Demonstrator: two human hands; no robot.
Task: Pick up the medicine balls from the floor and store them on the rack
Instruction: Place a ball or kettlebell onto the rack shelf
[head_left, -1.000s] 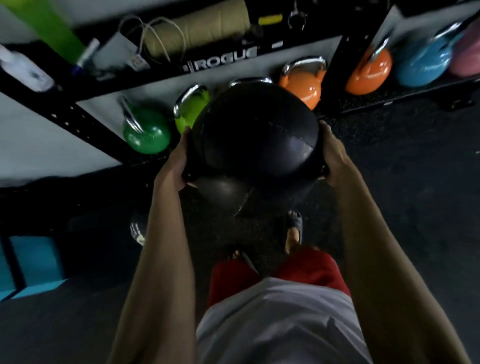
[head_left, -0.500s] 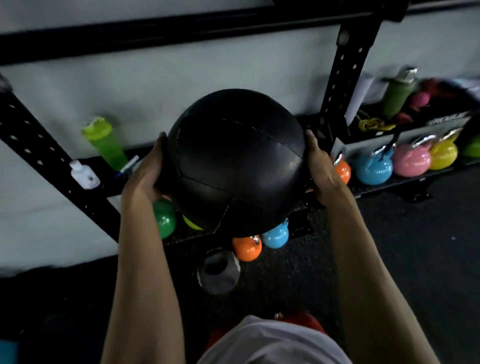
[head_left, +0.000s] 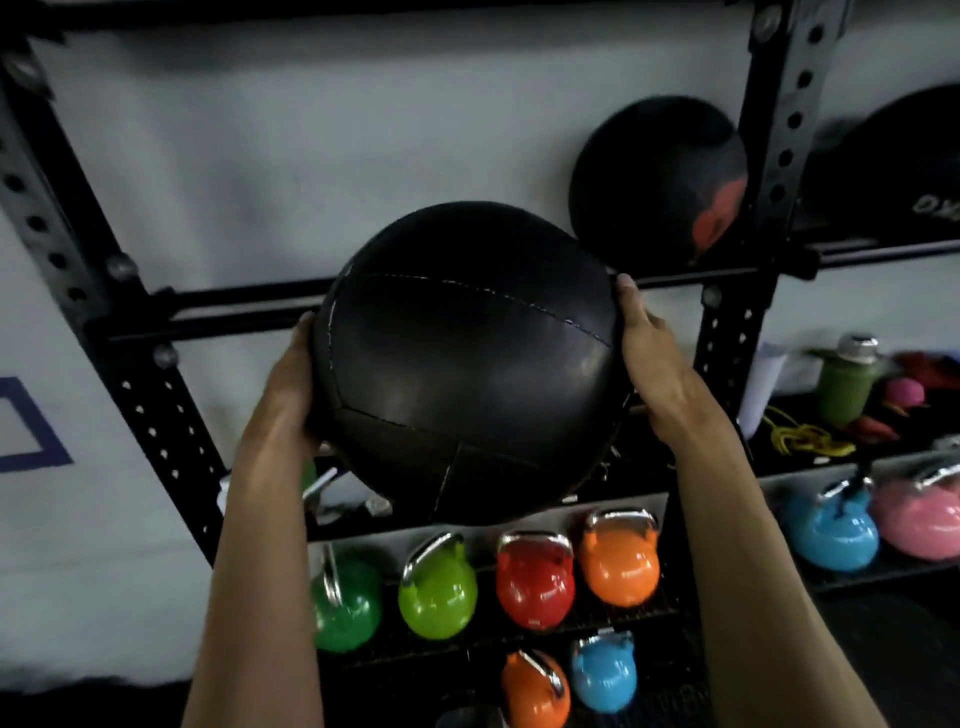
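You hold one black medicine ball between your two hands, in the air just in front of the rack, at the height of its horizontal rail. Your left hand is on the left side of the ball and your right hand is on the right side. The fingers of both hands go around to the far side of the ball and are mostly hidden there. Two more balls are already on the rack: a second medicine ball up and to the right of yours, and a third medicine ball at the far right edge. Below you can count eight kettlebells on the low shelves: two green, one red, two orange, two blue and one pink.
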